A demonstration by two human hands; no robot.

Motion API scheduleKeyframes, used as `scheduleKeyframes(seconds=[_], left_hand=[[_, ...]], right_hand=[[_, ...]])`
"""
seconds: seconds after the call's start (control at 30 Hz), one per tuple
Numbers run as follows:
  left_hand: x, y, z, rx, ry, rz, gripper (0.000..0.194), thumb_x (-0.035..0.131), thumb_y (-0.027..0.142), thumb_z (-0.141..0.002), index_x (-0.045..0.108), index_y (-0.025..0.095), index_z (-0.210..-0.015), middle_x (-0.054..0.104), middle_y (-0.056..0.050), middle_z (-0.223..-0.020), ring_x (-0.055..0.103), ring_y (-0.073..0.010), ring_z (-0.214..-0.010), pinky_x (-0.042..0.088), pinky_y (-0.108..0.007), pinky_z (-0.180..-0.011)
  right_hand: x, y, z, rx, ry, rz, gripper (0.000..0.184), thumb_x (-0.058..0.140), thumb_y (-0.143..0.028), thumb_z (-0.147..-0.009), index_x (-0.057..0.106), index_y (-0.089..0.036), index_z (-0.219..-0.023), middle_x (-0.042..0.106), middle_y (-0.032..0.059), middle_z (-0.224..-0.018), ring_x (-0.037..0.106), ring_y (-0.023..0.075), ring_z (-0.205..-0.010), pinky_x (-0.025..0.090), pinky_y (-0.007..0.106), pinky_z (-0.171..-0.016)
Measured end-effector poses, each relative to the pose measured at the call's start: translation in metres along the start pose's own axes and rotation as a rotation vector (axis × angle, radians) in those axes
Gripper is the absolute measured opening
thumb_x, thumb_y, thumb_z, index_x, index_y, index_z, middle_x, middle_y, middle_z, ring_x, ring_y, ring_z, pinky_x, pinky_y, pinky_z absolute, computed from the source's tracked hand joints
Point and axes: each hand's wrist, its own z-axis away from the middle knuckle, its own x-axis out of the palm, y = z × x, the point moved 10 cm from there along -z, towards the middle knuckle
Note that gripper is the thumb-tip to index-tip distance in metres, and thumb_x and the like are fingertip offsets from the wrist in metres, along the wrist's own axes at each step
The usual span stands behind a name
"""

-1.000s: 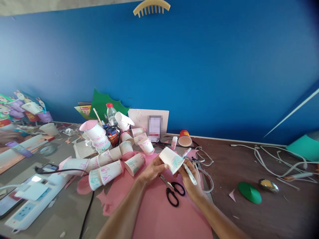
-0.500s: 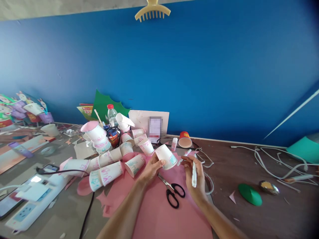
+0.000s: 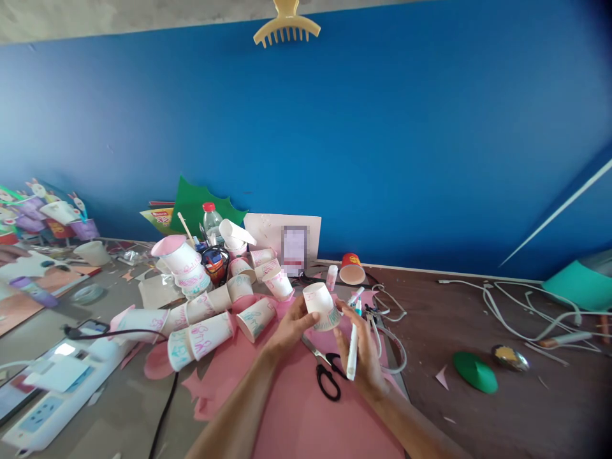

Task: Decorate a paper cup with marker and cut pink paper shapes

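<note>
My left hand [image 3: 291,330] is closed round the side of a white paper cup [image 3: 317,298], which is tilted. Teal marks run along the cup's lower part, and a little pink shows near its top. A white marker [image 3: 352,352] is gripped in my right hand [image 3: 367,363], whose fingers are close to the cup's right side; whether they touch it I cannot tell. Another white pen-like piece [image 3: 356,295] and a bit of teal show by those fingertips. Black-handled scissors [image 3: 327,384] lie below the hands on pink paper [image 3: 306,421].
Several decorated paper cups [image 3: 206,338] lie and stand to the left, near a clear bottle [image 3: 211,220]. A power strip [image 3: 48,408] sits at the left front. A red cup [image 3: 352,269] stands behind; white cables [image 3: 507,306] and a green cone [image 3: 475,371] are right.
The cup has turned more upright and now shows pink near its top. My right hand has moved left, bringing the marker closer to the cup. The view has shifted slightly.
</note>
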Motion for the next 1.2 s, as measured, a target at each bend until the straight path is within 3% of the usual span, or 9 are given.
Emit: scheduleKeyframes(seconds=[0.2, 0.33, 0.53, 0.67, 0.87, 1.2], left_hand=[[0.009, 0.006, 0.0, 0.002, -0.068, -0.12, 0.057, 0.075, 0.042, -0.071, 0.059, 0.018, -0.12, 0.065, -0.012, -0.115, 0.059, -0.0296, -0.105, 0.047, -0.036, -0.085], [0.009, 0.006, 0.0, 0.008, -0.101, -0.167, 0.058, 0.072, 0.048, -0.072, 0.059, 0.018, -0.12, 0.065, -0.012, -0.117, 0.057, -0.031, -0.108, 0.046, -0.039, -0.089], [-0.007, -0.007, 0.0, -0.005, -0.037, -0.005, 0.049, 0.057, 0.051, -0.084, 0.058, 0.021, -0.122, 0.063, -0.011, -0.12, 0.056, -0.0285, -0.113, 0.041, -0.043, -0.099], [-0.008, -0.011, -0.001, -0.024, -0.048, 0.065, 0.048, 0.062, 0.047, -0.083, 0.058, 0.02, -0.122, 0.063, -0.012, -0.119, 0.056, -0.0287, -0.113, 0.041, -0.043, -0.098], [0.002, -0.008, 0.0, -0.023, -0.136, 0.045, 0.051, 0.07, 0.04, -0.078, 0.058, 0.021, -0.124, 0.06, -0.012, -0.126, 0.051, -0.0301, -0.119, 0.038, -0.043, -0.101], [0.009, -0.003, 0.0, -0.018, -0.166, -0.028, 0.055, 0.074, 0.038, -0.074, 0.058, 0.022, -0.124, 0.059, -0.011, -0.127, 0.05, -0.0316, -0.12, 0.036, -0.045, -0.102]], right_hand=[[0.004, 0.02, 0.004, 0.198, -0.034, -0.062, 0.048, 0.06, -0.028, -0.087, 0.044, -0.018, -0.132, 0.058, 0.0145, -0.128, 0.055, 0.0301, -0.119, 0.049, 0.049, -0.096], [0.006, 0.027, 0.004, 0.287, -0.025, -0.187, 0.046, 0.064, -0.029, -0.084, 0.048, -0.019, -0.126, 0.059, 0.0139, -0.123, 0.058, 0.0288, -0.112, 0.049, 0.048, -0.095], [0.004, 0.054, 0.008, 0.572, 0.109, -0.511, 0.037, 0.06, -0.039, -0.086, 0.051, -0.021, -0.117, 0.066, 0.0107, -0.112, 0.065, 0.0257, -0.103, 0.055, 0.04, -0.087], [0.008, 0.063, 0.014, 0.715, 0.11, -0.587, 0.039, 0.064, -0.041, -0.081, 0.053, -0.023, -0.114, 0.07, 0.0067, -0.104, 0.067, 0.0253, -0.099, 0.055, 0.039, -0.085], [0.013, 0.064, 0.016, 0.752, 0.14, -0.749, 0.046, 0.071, -0.039, -0.074, 0.051, -0.025, -0.114, 0.071, 0.0055, -0.107, 0.066, 0.0263, -0.103, 0.053, 0.041, -0.088], [0.011, 0.066, 0.014, 0.742, 0.144, -0.729, 0.044, 0.07, -0.039, -0.076, 0.052, -0.025, -0.113, 0.071, 0.0064, -0.106, 0.067, 0.0264, -0.101, 0.054, 0.042, -0.087]])
